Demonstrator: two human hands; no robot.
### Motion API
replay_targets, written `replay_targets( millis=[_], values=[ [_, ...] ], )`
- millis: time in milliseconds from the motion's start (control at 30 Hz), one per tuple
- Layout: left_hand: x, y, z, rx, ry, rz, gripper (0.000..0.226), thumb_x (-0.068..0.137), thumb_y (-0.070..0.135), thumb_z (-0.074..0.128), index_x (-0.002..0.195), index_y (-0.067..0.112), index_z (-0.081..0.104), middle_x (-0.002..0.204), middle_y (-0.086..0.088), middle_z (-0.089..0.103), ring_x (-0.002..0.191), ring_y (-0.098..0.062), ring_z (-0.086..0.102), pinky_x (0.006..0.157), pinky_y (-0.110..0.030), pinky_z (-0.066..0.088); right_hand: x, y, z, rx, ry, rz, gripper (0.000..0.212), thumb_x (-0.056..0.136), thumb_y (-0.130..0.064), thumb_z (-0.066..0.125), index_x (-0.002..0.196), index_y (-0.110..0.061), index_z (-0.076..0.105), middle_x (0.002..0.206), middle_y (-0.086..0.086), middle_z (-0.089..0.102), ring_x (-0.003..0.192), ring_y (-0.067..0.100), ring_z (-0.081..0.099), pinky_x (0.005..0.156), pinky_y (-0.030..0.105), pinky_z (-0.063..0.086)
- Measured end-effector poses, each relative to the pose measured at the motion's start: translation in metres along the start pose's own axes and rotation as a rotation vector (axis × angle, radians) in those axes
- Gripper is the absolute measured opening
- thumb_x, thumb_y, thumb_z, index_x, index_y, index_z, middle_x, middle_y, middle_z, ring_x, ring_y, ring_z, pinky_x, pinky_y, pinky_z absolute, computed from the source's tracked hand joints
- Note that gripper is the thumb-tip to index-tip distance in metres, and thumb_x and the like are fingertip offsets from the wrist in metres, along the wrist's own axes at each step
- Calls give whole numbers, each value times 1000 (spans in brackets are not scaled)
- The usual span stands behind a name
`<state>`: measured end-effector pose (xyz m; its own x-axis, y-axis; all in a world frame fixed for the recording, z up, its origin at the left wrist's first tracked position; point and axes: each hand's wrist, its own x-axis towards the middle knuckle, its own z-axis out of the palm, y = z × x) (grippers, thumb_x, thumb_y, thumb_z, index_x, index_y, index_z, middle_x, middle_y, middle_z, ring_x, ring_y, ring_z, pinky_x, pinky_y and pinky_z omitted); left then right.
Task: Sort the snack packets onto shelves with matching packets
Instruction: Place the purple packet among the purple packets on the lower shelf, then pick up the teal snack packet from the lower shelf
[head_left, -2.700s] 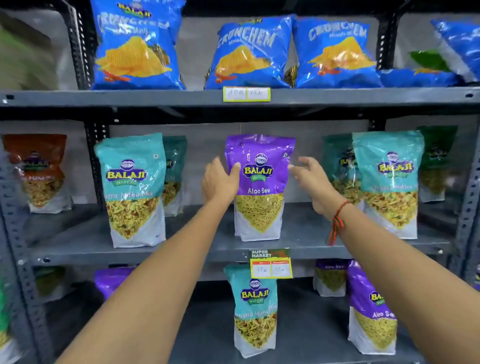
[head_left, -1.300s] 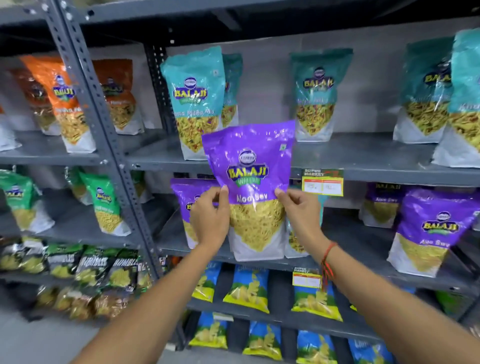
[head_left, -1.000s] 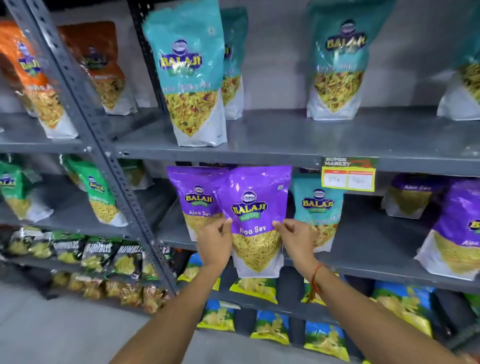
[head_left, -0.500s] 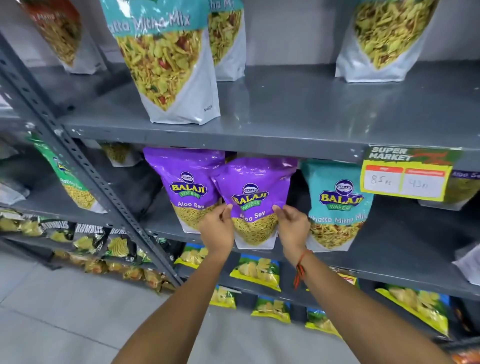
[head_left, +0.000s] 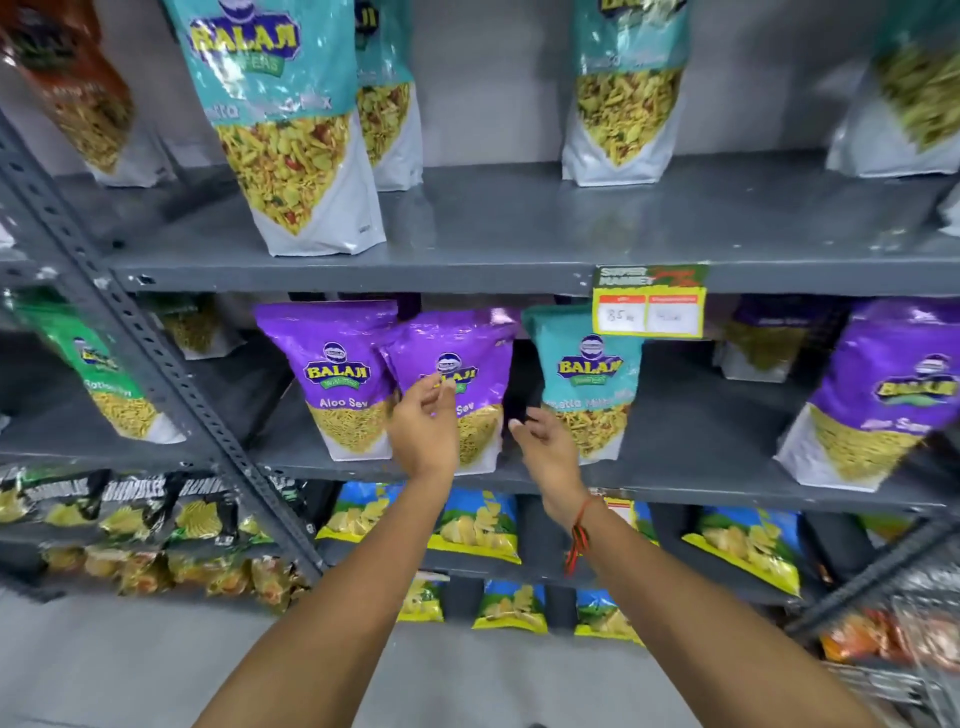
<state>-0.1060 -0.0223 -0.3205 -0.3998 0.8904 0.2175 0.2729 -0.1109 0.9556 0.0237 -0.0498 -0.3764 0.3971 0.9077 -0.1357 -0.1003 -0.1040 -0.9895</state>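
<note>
Both hands, left and right, hover open and empty before the upright purple Aloo Sev packet on the shelf.

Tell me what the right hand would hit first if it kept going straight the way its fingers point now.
The right hand points up and into the shelf, toward the dark gap between the middle purple Aloo Sev packet and the teal packet. It would probably brush the teal packet's left edge first, though depth is unclear.
</note>
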Motion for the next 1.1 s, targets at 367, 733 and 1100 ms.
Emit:
replay_targets(
  millis=[367, 733, 1100],
  values=[
    [-33, 1, 95, 152, -250, 64, 41, 87, 39, 64, 117, 11, 68, 109, -9, 75, 101, -25, 69, 89, -35, 51, 62, -19, -124, -200, 352, -48, 49, 92, -31, 65, 134, -9, 54, 129, 13, 60, 105, 23, 61, 84, 28, 43],
    [-26, -18, 127, 301, -172, 225, 32, 92, 40, 55, 95, 15, 75, 87, -6, 78, 75, -27, 71, 61, -32, 52, 116, -10, -138, -220, 150, -154, 29, 93, -18, 65, 84, 9, 69, 83, 7, 73, 68, -2, 65, 56, 12, 48],
    [-91, -17, 58, 249, -219, 254, 20, 92, 30, 58, 92, 18, 74, 77, -1, 73, 65, -19, 60, 53, -28, 41, 7, -8, -151, -380, 198, -308, 53, 89, -31, 67, 58, 2, 40, 57, 3, 27, 60, 10, 25, 55, 33, 21]
  ],
)
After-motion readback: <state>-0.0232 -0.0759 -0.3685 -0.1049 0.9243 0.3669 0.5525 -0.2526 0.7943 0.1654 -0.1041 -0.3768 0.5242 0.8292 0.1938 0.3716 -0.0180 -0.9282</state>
